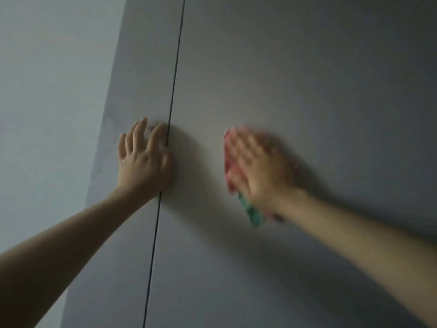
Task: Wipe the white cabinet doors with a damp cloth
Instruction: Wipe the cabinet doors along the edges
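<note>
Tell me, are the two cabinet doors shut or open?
Shut, as far as shown: the left door and right door lie flush, with only a thin dark gap between them.

A dim indoor room, likely a home: tall flat cabinet doors [283,79] beside a plain painted wall [52,91].

No readable text, label, brand, number or sign anywhere.

2 white doors [295,79], split by 1 thin dark line [176,74] left of middle. 2 hands: 1 left hand [142,159], 1 right hand [257,169]. 1 cloth [250,210], pink and green, lower middle.
</note>
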Tool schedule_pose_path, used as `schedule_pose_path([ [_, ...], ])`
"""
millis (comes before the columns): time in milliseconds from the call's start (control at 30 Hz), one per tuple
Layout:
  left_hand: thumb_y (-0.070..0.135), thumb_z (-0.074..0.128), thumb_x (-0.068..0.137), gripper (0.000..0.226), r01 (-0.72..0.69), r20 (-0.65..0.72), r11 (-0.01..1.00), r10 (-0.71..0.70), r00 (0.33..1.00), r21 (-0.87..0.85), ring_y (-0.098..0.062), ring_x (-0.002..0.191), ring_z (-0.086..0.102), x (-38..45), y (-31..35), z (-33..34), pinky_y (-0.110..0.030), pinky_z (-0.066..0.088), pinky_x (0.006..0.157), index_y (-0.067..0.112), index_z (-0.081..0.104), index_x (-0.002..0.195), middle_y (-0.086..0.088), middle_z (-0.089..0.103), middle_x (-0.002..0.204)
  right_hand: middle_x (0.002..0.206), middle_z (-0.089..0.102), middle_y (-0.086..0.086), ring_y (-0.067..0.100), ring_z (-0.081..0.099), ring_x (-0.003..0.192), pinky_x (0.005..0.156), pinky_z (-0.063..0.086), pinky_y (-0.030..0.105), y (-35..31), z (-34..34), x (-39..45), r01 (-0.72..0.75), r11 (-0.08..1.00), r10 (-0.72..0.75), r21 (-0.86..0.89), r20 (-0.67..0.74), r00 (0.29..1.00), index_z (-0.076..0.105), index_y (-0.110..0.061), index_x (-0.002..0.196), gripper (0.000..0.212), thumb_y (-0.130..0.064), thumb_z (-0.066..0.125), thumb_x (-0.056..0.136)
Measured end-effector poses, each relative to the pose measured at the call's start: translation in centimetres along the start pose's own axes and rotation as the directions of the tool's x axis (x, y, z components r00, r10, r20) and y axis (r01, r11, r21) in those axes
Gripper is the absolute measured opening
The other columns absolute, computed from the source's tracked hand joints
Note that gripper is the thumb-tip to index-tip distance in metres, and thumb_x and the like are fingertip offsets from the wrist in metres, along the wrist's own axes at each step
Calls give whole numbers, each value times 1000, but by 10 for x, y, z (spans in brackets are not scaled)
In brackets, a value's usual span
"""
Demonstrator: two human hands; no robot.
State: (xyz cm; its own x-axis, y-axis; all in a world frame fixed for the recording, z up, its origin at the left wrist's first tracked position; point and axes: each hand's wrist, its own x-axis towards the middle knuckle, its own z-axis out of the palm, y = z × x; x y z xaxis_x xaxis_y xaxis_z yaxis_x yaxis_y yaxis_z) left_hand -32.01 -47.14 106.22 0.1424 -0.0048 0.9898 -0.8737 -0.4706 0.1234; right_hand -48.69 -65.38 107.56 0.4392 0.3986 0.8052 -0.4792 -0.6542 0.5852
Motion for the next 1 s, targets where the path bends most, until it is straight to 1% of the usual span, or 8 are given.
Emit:
schedule_pose_path([
  [67,34,36,83,63,24,-2,1000,-24,1000,0,-35,141,17,-6,-22,-6,-47,4,117,16,37,144,-19,22,154,149,38,7,24,36,138,116,21,39,-48,4,-34,315,947,-319,68,63,946,36,-10,144,61,-44,31,93],
  [167,37,34,84,65,72,14,997,-72,997,14,-33,142,15,-12,-52,-13,-47,4,116,18,34,145,-18,20,154,146,42,5,22,42,134,114,17,34,-35,-2,-18,422,905,-426,60,142,894,39,-12,143,59,-41,32,92],
  [267,43,30,85,66,172,34,985,-172,985,3,-32,143,12,-21,-75,-13,-48,8,117,24,28,148,-17,17,155,153,29,11,27,28,142,116,5,31,-3,-8,51,50,999,-51,17,26,998,26,-8,147,62,-39,21,93],
  [367,49,26,91,61,219,47,974,-216,975,-56,-32,143,14,-29,-89,-5,-47,18,113,35,21,149,-16,16,156,157,17,12,27,12,146,118,-2,34,-31,2,92,-273,960,274,56,-13,962,17,-9,150,64,-39,20,94],
  [600,53,29,96,55,287,95,944,-275,957,-160,-43,103,57,-30,-100,1,-45,45,85,49,8,146,-17,43,136,153,30,9,27,28,141,118,14,38,-116,11,43,359,933,-360,35,143,922,32,-16,147,62,-46,27,92],
  [833,68,46,86,74,421,153,814,-394,906,-401,-32,116,55,-33,-117,5,-32,41,89,37,20,147,-5,56,133,158,11,13,28,8,147,118,-4,36,-95,18,121,-253,967,253,5,29,967,12,-7,151,70,-43,17,92],
  [933,69,51,82,58,489,234,723,-432,871,-487,-24,100,59,-32,-124,6,-26,38,77,24,50,119,6,62,97,153,28,12,31,24,142,118,10,41,-167,31,52,152,987,-156,60,67,986,30,-7,146,63,-42,25,94],
  [1000,73,47,81,55,527,259,711,-460,849,-466,-24,87,56,-35,-124,5,-29,37,70,21,51,101,9,54,81,150,36,7,27,34,139,116,20,41,-197,25,0,401,907,-419,131,160,894,41,-13,142,57,-42,34,94],
])
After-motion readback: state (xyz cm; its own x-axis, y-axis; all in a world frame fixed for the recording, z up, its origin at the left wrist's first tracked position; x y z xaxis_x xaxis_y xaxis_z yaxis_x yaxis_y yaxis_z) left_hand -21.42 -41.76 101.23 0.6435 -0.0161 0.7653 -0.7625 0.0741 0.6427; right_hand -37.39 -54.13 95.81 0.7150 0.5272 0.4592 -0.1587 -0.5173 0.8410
